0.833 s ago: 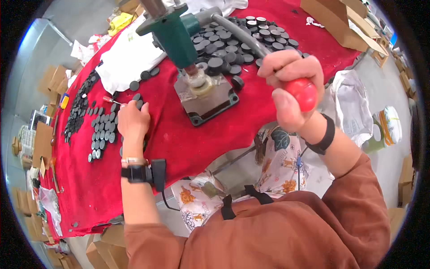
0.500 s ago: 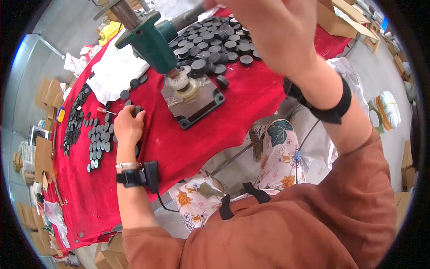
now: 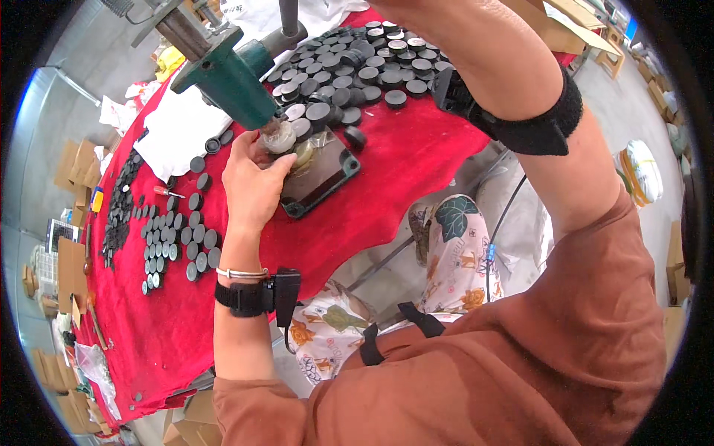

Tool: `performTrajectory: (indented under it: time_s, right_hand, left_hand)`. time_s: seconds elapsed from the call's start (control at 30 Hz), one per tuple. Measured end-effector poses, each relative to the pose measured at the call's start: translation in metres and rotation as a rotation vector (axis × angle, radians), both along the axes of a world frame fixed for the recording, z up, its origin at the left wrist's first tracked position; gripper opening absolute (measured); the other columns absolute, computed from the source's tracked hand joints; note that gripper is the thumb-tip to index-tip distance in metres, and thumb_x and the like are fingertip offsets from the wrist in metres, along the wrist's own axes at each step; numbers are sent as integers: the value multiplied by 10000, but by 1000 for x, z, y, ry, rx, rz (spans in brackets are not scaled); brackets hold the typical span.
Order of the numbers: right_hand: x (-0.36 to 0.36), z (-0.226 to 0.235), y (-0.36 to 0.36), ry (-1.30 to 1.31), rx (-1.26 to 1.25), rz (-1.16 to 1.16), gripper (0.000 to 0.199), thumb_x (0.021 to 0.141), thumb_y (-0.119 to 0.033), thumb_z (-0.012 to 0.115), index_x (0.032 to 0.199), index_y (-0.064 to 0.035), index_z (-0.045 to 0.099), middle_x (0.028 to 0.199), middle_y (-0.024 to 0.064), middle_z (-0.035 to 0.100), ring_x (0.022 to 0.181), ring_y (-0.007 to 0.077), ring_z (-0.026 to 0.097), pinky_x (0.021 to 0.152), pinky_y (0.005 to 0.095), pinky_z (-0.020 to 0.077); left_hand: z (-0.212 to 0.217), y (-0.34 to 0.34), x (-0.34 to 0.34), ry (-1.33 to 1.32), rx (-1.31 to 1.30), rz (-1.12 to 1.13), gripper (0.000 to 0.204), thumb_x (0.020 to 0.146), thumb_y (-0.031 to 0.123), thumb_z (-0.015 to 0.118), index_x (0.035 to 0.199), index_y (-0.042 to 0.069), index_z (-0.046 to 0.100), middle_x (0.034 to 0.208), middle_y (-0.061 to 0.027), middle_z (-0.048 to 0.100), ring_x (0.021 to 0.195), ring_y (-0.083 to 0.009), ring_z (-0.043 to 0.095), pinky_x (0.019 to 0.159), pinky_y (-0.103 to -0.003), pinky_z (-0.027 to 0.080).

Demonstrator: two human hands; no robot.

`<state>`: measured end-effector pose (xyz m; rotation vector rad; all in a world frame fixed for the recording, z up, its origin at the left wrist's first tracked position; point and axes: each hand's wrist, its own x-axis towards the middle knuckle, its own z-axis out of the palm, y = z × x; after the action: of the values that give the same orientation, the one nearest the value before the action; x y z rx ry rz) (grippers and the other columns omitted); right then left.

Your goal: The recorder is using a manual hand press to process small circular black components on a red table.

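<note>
Shifted from beside the grouped black discs at left centre, the left hand is now placed at the green press, its grip part-curled around the translucent die; whether a disc is held is hidden. By the top edge the right hand is cut off, its grip untellable. The grouped discs seem left to do; the heaped discs, upper centre, may be finished.
</note>
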<state>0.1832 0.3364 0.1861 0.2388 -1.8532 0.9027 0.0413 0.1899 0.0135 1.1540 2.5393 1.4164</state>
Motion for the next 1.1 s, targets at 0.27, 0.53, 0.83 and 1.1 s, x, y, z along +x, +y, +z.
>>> performTrajectory:
  time_s: [0.27,0.53,0.83,1.1]
  right_hand:
    - [-33,-34,22,601,423,-133,160,830,-169,583,749,-31,575,631,62,520,578,134,475,565,314,411]
    - [19,-133,13,449,227,209,290,676,33,703,911,-42,551,859,113,607,746,200,591,685,296,491]
    - [25,-125,17,286,158,187,345,714,34,678,1018,7,518,897,153,609,744,195,602,715,294,487]
    - [-78,13,57,22,-20,362,238,879,-249,548,1001,-44,537,871,91,578,738,192,585,669,323,495]
  left_hand:
    - [-12,7,-1,-118,179,-26,660,739,99,782,1268,-111,449,1080,-155,657,950,-182,640,840,-288,503]
    - [-28,-30,-23,-2,220,36,692,715,115,796,1295,-58,461,1053,-139,683,931,-174,644,811,-290,512]
    - [-21,-91,-43,50,-14,342,396,791,160,752,1105,-49,629,937,-108,690,821,-144,638,765,-278,513]
    - [-34,-37,-8,23,118,181,363,859,117,672,1166,-57,589,1026,-130,669,875,-166,645,771,-288,525]
